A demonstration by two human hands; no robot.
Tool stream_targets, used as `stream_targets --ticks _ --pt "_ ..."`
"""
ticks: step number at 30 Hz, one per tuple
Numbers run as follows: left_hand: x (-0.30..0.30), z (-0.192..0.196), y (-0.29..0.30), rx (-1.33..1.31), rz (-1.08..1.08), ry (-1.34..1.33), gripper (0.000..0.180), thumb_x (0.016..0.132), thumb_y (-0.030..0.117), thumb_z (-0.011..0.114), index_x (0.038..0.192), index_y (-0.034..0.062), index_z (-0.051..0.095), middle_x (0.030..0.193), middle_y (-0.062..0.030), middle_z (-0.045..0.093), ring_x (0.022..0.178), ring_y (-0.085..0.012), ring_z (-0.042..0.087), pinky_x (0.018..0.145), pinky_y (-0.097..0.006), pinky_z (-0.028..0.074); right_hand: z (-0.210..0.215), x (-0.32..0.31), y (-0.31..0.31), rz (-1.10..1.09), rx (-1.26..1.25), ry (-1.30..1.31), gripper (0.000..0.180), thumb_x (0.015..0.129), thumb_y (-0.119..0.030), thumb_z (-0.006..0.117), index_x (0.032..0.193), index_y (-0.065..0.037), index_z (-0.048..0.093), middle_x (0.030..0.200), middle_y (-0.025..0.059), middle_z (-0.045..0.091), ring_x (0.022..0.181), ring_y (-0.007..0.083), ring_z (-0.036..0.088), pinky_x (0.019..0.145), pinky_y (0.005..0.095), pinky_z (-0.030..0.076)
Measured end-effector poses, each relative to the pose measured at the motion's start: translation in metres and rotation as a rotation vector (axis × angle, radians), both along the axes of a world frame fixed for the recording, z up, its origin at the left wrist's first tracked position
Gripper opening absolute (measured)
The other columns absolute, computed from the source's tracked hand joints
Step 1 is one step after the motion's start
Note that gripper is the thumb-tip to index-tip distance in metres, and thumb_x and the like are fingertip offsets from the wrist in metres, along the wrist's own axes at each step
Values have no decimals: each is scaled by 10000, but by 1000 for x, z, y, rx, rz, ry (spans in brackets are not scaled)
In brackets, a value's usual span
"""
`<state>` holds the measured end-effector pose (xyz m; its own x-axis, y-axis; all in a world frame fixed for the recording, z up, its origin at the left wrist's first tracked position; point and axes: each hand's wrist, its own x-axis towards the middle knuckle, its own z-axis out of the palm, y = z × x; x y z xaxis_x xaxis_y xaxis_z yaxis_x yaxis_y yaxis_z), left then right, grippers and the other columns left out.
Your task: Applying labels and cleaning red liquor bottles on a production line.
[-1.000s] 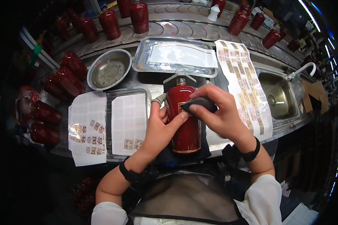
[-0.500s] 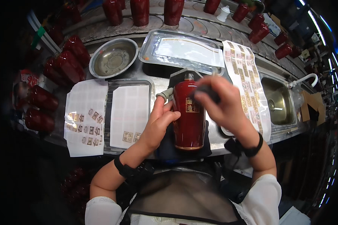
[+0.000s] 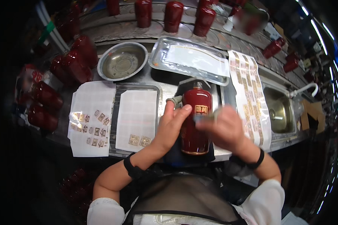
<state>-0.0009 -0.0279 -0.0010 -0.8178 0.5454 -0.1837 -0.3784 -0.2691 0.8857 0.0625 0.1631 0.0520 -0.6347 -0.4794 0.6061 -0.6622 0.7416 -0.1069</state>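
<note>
I see the glossy dark-red ceramic bottle (image 3: 195, 123) lying on the steel counter (image 3: 159, 77), my left hand (image 3: 171, 125) gripping its side, my blurred right hand (image 3: 224, 129) pinching something small against its gold label (image 3: 201, 110).

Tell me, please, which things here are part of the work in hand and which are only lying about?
In use: red bottle, left hand, right hand, sticker sheets.
Lying about: round metal bowl, metal tray, sink, other red bottles.

Red bottle (image 3: 194, 123) between left hand (image 3: 171, 125) and blurred right hand (image 3: 223, 129).
</note>
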Motion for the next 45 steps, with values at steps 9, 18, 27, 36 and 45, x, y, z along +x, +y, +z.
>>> stream_targets --ticks 9,18,27,36,45 --pt "-5 -29 16 -64 64 114 503 980 350 699 1172 3 391 888 -162 728 795 -166 713 661 -297 554 -21 25 -2 24 -270 -21 377 675 57 815 1005 -98 717 879 50 710 725 219 655 631 334 499" --pt "-12 2 -12 -113 197 217 338 1035 232 627 1278 6 565 1065 -83 725 1011 -109 668 863 -271 541 -4 30 -22 57 -278 -188 202 772 -17 803 947 -94 738 841 49 680 732 232 656 669 334 516" --pt "-73 25 18 -505 32 839 296 1003 281 649 937 -7 670 815 -73 674 748 -120 599 701 -314 495 -55 8 57 -562 -1031 -432 204 945 -61 673 1138 5 664 935 18 669 813 65 592 736 220 491" --pt "-88 -8 36 -548 64 776 552 868 531 675 903 -20 657 883 -289 698 863 -444 707 748 -487 550 -100 25 45 -564 -686 -503 198 890 -60 701 1071 20 689 940 128 701 917 212 660 841 315 507" --pt "-74 -15 69 -487 8 611 586 885 448 646 1219 -22 542 1116 -325 680 1067 -501 656 923 -516 522 -55 78 31 -224 -627 -882 1067 636 -277 846 1561 -50 364 1404 159 543 1334 303 506 1158 410 344"
